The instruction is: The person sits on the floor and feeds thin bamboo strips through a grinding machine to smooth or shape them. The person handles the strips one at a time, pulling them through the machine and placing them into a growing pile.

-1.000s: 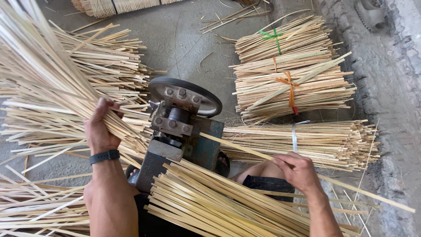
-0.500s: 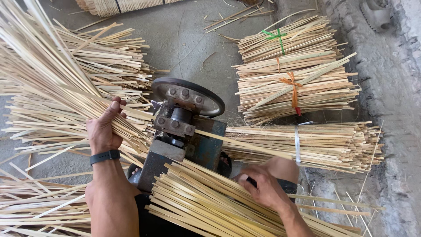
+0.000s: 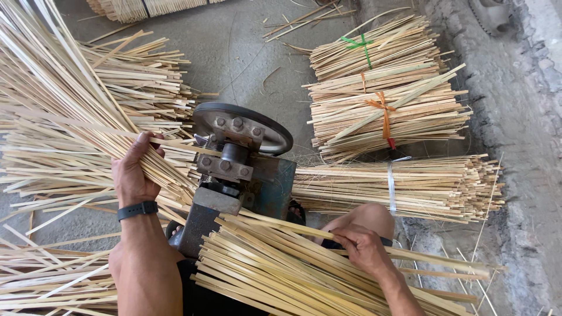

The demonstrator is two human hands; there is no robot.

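Beside the splitting machine (image 3: 240,169), the left hand (image 3: 136,172) clamps a fanned sheaf of bamboo strips (image 3: 70,111) slanting up-left, while the right hand (image 3: 364,248) pinches one long bamboo strip (image 3: 445,260) running toward the machine.

Bare grey concrete floor (image 3: 246,52) in daylight; rough raised concrete ledge (image 3: 527,146) along the right; tied stick bundles (image 3: 386,105) stacked beside it; loose scraps scattered.
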